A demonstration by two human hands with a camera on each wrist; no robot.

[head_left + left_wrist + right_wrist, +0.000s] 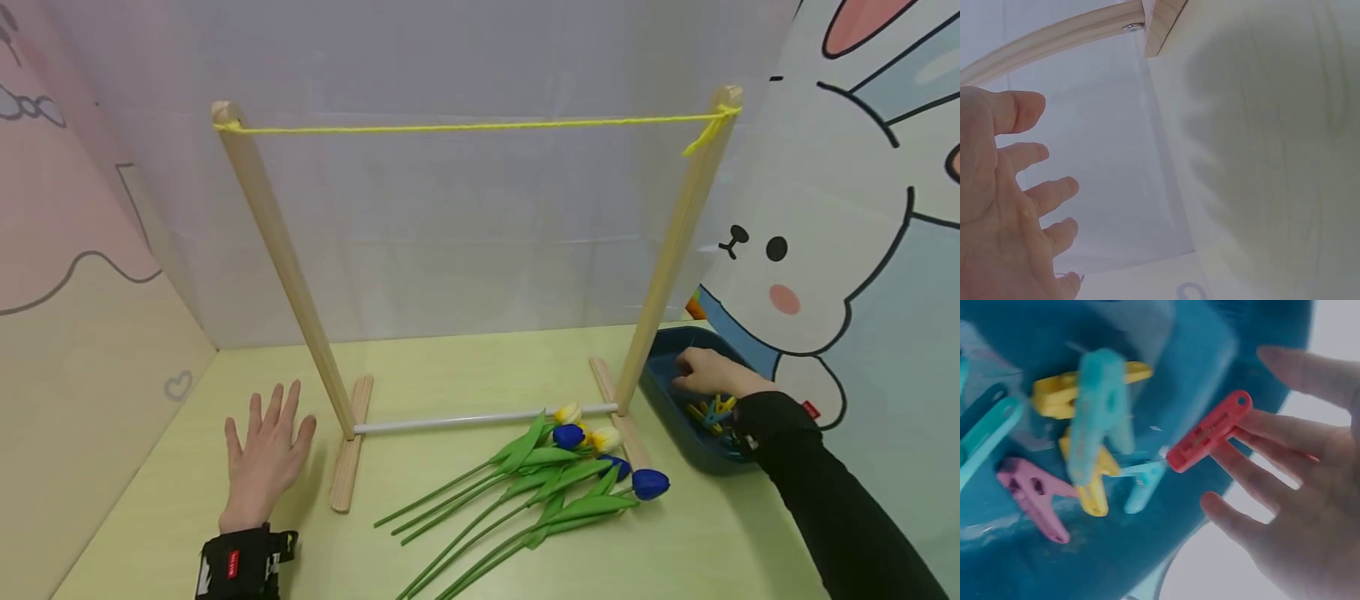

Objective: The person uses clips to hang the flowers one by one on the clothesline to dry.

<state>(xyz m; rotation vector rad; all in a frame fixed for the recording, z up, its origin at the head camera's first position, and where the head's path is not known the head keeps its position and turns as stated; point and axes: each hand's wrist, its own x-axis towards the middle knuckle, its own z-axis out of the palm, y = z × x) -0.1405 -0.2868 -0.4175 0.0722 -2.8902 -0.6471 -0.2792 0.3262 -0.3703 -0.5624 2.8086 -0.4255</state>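
My left hand (262, 462) is spread over the table left of the wooden frame, its palm and separated fingers (1054, 197) showing in the left wrist view. On the right, my right hand (708, 372) reaches into a dark blue bin (671, 433). Its fingers (1250, 475) are at a red clothespin (1210, 431), overlapping it, while the thumb stands apart from it. Below and beside them lie a purple clothespin (1035, 497), a yellow clothespin (1054, 397) and several teal ones, including a teal clothespin (1094, 412) over the yellow.
A yellow string (465, 128) spans two wooden posts (288, 271), joined low down by a white rod (472, 419). Artificial tulips (525, 492) with blue, yellow and white heads lie in front. A white sheet hangs behind; a rabbit-print panel (847, 275) stands at the right.
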